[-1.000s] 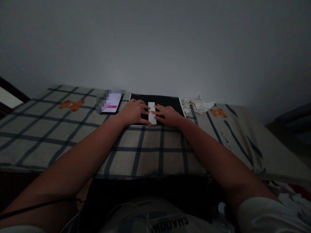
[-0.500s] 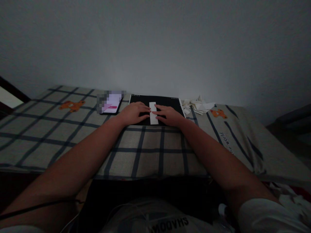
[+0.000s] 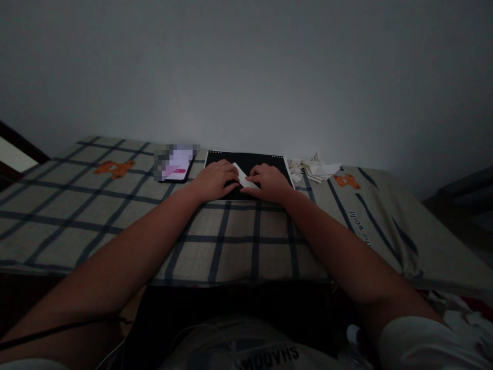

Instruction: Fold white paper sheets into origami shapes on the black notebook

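Observation:
A white paper strip (image 3: pixel 242 176) lies slanted over a black sheet with a white edge (image 3: pixel 231 156), its far end leaning left. My left hand (image 3: pixel 216 180) grips the strip's left side, fingers bent and thumb toward me. On the other side, my right hand (image 3: pixel 270 182) has its thumb and curled fingers closed on the strip's near right end. Part of the strip is hidden under the fingers of both hands.
A phone (image 3: pixel 177 165) with a lit screen lies left of the black sheet. Several folded white paper pieces (image 3: pixel 315 169) are heaped to its right. Checked cloth (image 3: pixel 234 257) covers the table, and a grey wall (image 3: pixel 246 77) rises behind.
The paper strip has turned from upright to slanted, its far end shifting left and its near end right. Both hands' fingers have gone from stretched out to bent around it.

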A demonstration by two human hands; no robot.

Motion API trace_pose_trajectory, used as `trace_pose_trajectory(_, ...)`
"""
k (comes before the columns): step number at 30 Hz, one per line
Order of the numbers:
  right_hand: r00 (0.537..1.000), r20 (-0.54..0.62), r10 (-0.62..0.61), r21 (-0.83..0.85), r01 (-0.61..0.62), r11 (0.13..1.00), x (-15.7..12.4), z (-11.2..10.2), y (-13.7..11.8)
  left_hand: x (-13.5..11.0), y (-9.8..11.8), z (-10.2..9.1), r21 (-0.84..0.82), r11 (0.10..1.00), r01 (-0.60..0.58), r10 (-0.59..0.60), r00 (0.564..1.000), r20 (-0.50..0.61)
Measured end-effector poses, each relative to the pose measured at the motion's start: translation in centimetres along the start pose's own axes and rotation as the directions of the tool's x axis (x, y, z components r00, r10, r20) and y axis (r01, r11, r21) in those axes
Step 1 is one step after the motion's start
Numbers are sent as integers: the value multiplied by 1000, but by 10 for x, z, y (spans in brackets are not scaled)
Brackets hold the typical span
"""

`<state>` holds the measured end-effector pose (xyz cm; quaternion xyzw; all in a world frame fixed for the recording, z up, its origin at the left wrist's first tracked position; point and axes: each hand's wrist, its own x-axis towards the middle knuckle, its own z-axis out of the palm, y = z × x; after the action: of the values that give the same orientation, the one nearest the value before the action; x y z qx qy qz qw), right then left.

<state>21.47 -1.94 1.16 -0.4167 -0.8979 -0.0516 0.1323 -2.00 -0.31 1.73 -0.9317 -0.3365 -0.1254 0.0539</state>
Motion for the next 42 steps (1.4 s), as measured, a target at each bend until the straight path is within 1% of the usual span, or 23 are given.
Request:
trace_pose_trajectory(5, 997, 36, -65, 46, 63, 997, -1, 4, 8, -1, -2, 4, -45, 999, 8, -8, 1000, -20)
trace_pose_trajectory(9, 996, 38, -84, 94, 81, 992, 0, 4, 12, -2, -4, 9, -54, 995, 89, -89, 996, 6)
trace_pose_trajectory(11, 997, 37, -72, 105, 68, 992, 0, 4, 11, -2, -4, 10, -50, 993, 109, -108, 994, 29)
trace_pose_trajectory(13, 998, 40, -57, 99, 53, 994, -1, 3, 10, -2, -4, 9, -41, 994, 104, -103, 994, 39)
trace_pose_trajectory(20, 998, 50, -36, 61, 33, 998, 0, 1, 10, -2, -2, 3, 59, 991, 124, -128, 990, 62)
trace_pose_trajectory(27, 999, 49, -21, 58, 18, 998, 1, 0, 11, -1, -1, 3, 105, 987, 122, -129, 990, 58)
trace_pose_trajectory(32, 999, 34, 31, 47, -32, 998, 2, 0, 9, 1, 0, 3, 130, 981, 141, -147, 988, 40)
trace_pose_trajectory(34, 997, 31, 68, 44, -69, 997, 3, 1, 8, 0, 1, 4, 133, 980, 150, -154, 988, 13)
trace_pose_trajectory(37, 990, 15, 143, 71, -144, 987, 4, 2, 8, -1, 4, 4, 124, 979, 163, -153, 984, -91)
trace_pose_trajectory(40, 976, -26, 216, 184, -207, 961, 5, 5, 11, -2, 7, 2, 107, 980, 166, -143, 971, -192)
trace_pose_trajectory(42, 968, -61, 244, 267, -220, 938, 5, 8, 13, -1, 8, 1, 105, 982, 158, -131, 965, -227)
